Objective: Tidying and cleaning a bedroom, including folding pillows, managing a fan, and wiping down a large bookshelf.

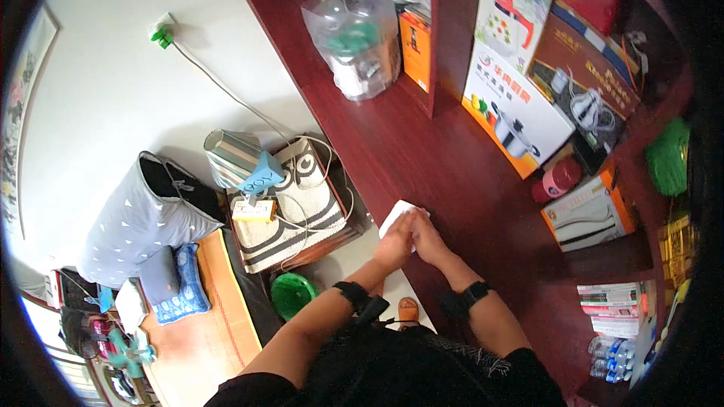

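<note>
My left hand (395, 242) and my right hand (429, 242) meet above the near edge of a dark red wooden cabinet top (390, 147). Between them they hold a white cloth or folded tissue (396, 212). Part of it sticks out past the left fingers, and the rest is hidden by my hands. The fingertips of both hands touch one another. Dark bands circle both wrists.
On the cabinet stand a plastic-wrapped appliance (356, 39), a cookware box (515, 113), a pink-red jar (557, 181), a grey-orange box (588, 215) and several water bottles (612, 357). To the left are a striped lamp (232, 158), a green basket (294, 295) and a bed mat (198, 345).
</note>
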Tool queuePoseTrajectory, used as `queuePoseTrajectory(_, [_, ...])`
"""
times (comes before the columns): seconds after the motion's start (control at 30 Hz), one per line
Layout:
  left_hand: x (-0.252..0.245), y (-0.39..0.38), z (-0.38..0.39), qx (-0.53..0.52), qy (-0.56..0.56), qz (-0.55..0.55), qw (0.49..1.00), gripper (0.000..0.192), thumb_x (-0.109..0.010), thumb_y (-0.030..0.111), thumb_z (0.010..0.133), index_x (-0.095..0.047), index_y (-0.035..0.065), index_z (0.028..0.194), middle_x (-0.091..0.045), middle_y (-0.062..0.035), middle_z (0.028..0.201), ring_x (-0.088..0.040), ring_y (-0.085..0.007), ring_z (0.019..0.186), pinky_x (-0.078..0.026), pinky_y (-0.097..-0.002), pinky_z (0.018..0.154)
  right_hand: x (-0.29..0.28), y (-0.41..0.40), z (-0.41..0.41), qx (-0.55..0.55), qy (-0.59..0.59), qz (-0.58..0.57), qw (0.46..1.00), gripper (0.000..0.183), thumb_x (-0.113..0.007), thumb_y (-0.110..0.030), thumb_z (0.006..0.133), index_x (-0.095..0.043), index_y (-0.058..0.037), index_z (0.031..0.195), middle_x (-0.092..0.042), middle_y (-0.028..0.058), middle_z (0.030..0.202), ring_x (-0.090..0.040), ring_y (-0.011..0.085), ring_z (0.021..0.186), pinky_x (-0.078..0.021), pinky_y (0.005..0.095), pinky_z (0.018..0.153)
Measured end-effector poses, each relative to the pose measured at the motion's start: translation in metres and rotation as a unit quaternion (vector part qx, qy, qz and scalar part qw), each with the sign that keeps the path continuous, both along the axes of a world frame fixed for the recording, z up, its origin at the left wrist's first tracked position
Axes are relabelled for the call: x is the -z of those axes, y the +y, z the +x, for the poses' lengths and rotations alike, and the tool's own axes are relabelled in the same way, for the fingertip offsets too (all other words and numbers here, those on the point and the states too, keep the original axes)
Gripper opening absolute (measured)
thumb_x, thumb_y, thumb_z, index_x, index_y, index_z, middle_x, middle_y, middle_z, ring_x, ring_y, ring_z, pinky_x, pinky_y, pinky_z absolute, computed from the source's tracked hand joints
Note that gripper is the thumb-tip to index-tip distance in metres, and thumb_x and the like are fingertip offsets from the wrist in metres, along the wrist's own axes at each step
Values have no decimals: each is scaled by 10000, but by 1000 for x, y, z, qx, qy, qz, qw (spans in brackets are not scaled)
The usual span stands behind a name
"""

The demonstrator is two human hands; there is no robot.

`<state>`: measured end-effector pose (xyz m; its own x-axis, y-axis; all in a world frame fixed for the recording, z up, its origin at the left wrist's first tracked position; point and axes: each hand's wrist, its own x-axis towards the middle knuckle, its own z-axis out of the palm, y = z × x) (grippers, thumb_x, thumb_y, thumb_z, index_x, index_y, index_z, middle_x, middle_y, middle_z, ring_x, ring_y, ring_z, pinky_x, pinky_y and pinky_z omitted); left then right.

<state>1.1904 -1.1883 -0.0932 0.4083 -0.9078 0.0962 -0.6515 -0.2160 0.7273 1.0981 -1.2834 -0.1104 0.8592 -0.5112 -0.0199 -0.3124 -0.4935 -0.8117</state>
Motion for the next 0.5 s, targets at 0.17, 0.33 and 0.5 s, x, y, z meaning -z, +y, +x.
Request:
queuePoseTrajectory(0.17, [24, -16, -2, 102, -146, 108, 978, 525, -469, 279, 877, -341, 8, 1308, -198, -207, 1416, -196, -350, 1321, -238, -467, 1048, 2, -25, -7, 179, -117, 109, 971, 508, -388, 75, 727, -431, 4, 1228, -420, 206, 1288, -405, 288, 1218, -307, 355, 1020])
queuePoseTrajectory(0.33, [27, -38, 65, 104, -130, 80, 983, 496, -453, 267, 890, -347, 26, 1310, -202, -198, 1419, -185, -331, 1329, -216, -449, 1066, -12, -37, 6, 265, 70, -87, 958, 441, -497, 15, 762, -447, -26, 1198, -395, 170, 1310, -318, 304, 1265, -267, 396, 1040])
queuePoseTrajectory(0.5, [33, -72, 181, 46, -200, 82, 975, 469, -441, 252, 892, -380, 31, 1301, -244, -188, 1411, -224, -326, 1314, -222, -427, 1063, -7, -36, 40, 289, 142, -182, 929, 404, -544, -15, 780, -462, -52, 1174, -360, 154, 1337, -263, 314, 1290, -207, 465, 1049])
